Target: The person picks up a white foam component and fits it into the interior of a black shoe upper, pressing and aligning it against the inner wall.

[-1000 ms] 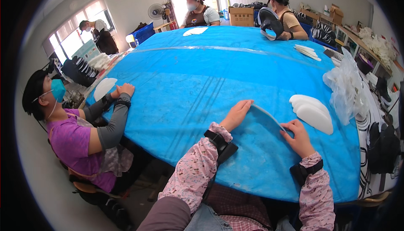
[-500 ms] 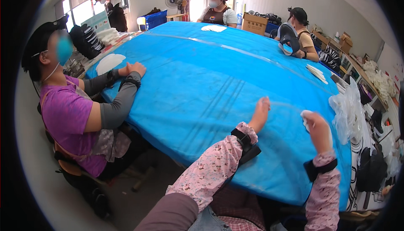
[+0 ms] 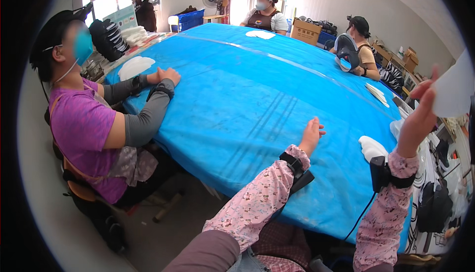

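My left hand point(image 3: 311, 136) hovers over the blue-covered table point(image 3: 237, 103), fingers loosely bent and apart, with nothing in it. At the right, my right hand point(image 3: 419, 118) is raised above the table edge. Its thumb and fingers are at the edge of a flat white sheet-like piece point(image 3: 454, 90), which they appear to pinch; part of the grip is hidden. Below that hand, a small stack of white scallop-edged pieces point(image 3: 372, 148) lies on the cover. Both wrists carry black straps with small boxes.
A person in a purple shirt point(image 3: 81, 133) sits at the left, arms on the table beside white pieces point(image 3: 136, 67). Across sit two people, one holding a dark shoe-like item point(image 3: 346, 53). More white pieces point(image 3: 377, 95) lie at the right. A cardboard box point(image 3: 305, 31) stands behind.
My right hand has risen up and to the right with a white piece, uncovering the stack beneath. My left hand's fingers have spread slightly. The view has shifted a little.
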Demonstrator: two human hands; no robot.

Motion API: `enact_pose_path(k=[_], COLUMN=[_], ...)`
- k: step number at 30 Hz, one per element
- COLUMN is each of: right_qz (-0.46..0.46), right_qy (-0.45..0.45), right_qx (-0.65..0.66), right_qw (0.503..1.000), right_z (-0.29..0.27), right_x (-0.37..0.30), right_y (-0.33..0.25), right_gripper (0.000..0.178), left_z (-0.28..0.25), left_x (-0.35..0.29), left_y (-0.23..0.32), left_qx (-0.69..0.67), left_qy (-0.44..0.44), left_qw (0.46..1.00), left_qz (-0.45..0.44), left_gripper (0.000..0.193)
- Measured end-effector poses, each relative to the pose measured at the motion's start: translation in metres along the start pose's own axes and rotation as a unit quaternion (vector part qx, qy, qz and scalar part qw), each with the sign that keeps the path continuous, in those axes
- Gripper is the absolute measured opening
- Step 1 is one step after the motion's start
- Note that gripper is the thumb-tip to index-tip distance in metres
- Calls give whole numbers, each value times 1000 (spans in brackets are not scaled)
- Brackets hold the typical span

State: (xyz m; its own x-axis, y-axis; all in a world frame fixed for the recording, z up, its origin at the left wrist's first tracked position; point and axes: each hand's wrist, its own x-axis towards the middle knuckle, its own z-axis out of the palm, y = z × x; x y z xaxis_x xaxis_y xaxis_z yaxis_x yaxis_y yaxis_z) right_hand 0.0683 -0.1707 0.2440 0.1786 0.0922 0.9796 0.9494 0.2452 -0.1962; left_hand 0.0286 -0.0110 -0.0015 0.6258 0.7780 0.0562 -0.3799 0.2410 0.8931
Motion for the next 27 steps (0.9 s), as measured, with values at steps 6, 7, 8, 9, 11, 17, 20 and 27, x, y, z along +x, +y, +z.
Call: enact_pose_path(k=[6,7,8,9,11,17,20,27], right_qz=[-77,-41,-6,-3,62,183,403,450], right_qy=[-375,-369,-363,-365,-428,-508,-498,-102], right_qx=[-237,-215,-191,-189,-183,-79,410,503], right_qw=[893,903,912,912,883,838,649,731], right_z=[28,26,24,20,8,-18,-41,-32], right_x=[-89,-93,-97,-102,-113,-129,-65,-70], right_y=[17,13,9,12,21,28,-24,-37], right_gripper=[21,19,18,18,18,43,84,40], left_z=[-10,-7,-5,-3,5,-1,-9,-8], left_x=[-1,-4,-8,-9,-11,-9,-8,-9], left_y=[-4,-1,0,4,23,28,26,22], left_qx=[-24,-15,-6,-4,-211,-188,-156,-103], left_qy=[-12,-16,-20,-17,-72,-98,-35,-39], left_qw=[1000,1000,1000,1000,974,977,987,994], left_qz=[-10,-3,3,1,-38,-18,14,10], left_gripper=[58,58,58,58,56,35,29,26])
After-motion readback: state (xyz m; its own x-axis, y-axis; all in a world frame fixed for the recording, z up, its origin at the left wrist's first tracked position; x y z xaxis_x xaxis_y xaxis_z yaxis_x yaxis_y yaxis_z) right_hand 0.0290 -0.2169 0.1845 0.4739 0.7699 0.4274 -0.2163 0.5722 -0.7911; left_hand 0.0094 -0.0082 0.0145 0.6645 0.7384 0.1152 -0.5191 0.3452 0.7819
